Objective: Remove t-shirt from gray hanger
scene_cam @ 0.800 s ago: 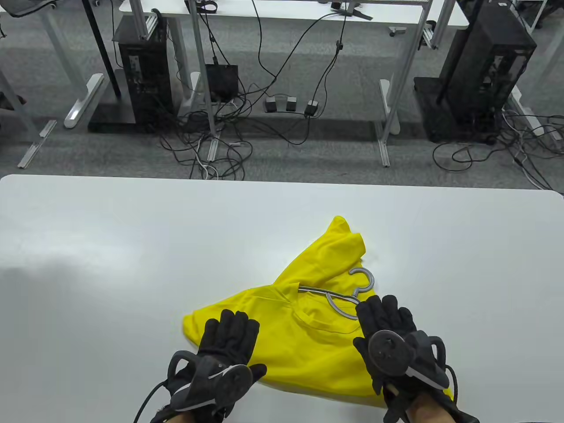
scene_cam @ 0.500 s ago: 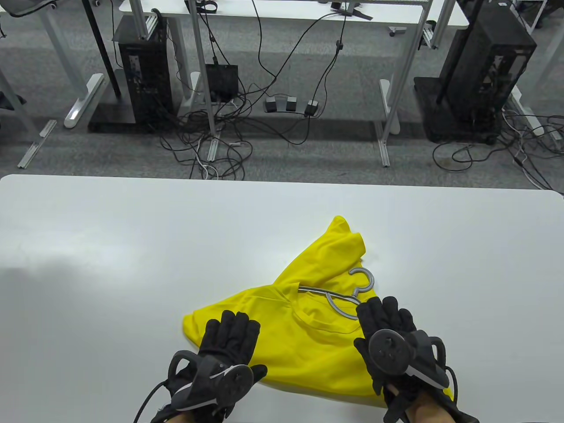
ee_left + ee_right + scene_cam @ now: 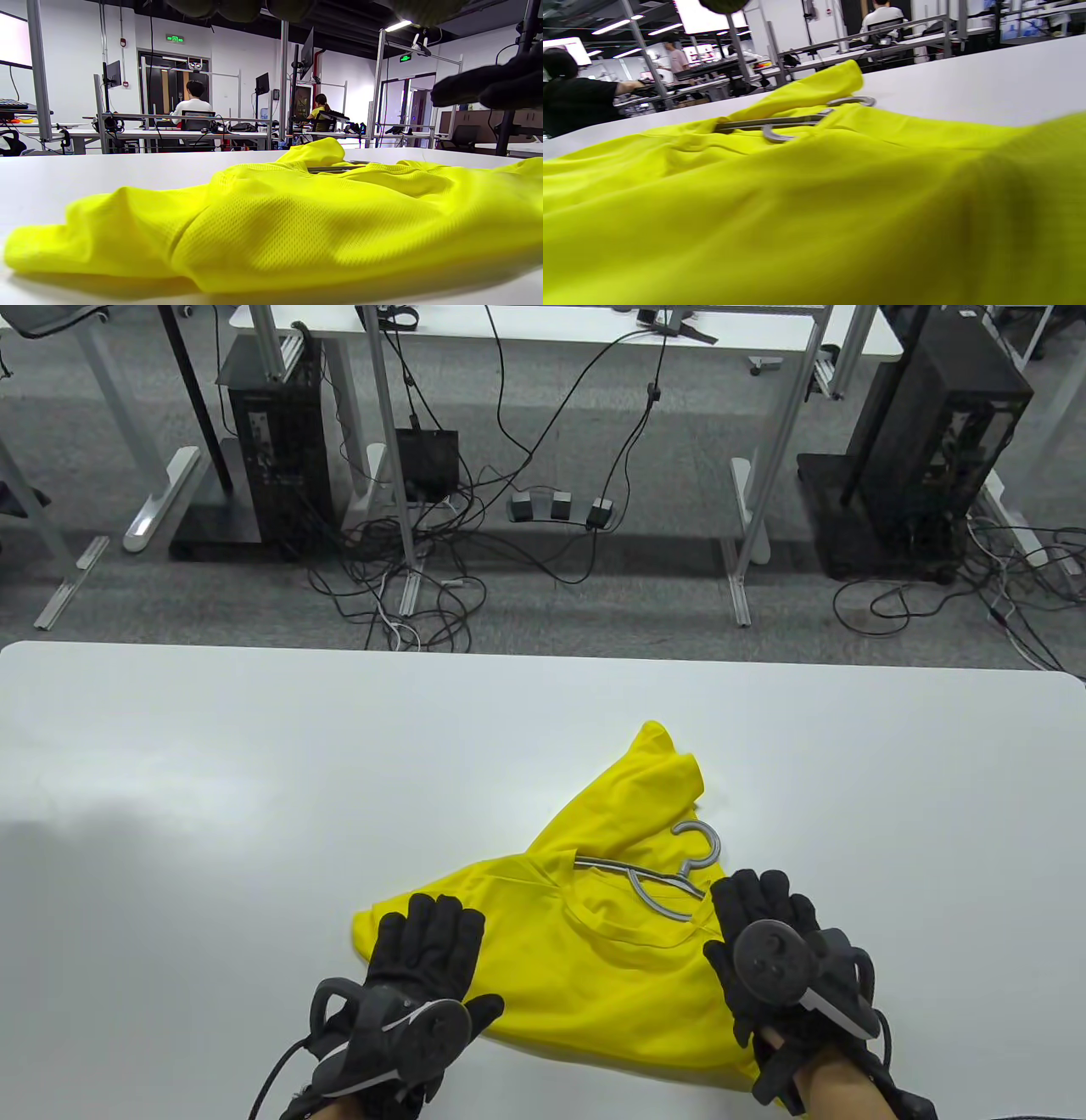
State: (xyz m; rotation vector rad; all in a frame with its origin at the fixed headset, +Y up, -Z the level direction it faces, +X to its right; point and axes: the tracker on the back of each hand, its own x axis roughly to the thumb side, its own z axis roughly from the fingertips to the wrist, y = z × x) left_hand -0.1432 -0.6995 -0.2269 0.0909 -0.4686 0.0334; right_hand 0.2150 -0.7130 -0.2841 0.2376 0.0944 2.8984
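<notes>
While the yellow t-shirt (image 3: 585, 950) lies crumpled on the near part of the white worktop (image 3: 254, 780), most of the gray hanger (image 3: 670, 874) is buried inside it: only the hook and a stretch of the shoulder bar show at the neck opening, and the right wrist view shows the same bare piece (image 3: 793, 123) poking out of the cloth. The left hand (image 3: 416, 976) lies flat, fingers stretched out, on the shirt's left edge, its grip released. The right hand (image 3: 772, 950) sits on the shirt's right side just beside the hanger's exposed bar; the tracker on its back covers much of it, and I cannot tell whether its fingers pinch cloth or just rest on it. The shirt's near right corner is hidden beneath that hand and wrist. Blurred fingertips (image 3: 488, 84) cut into the left wrist view's right edge.
</notes>
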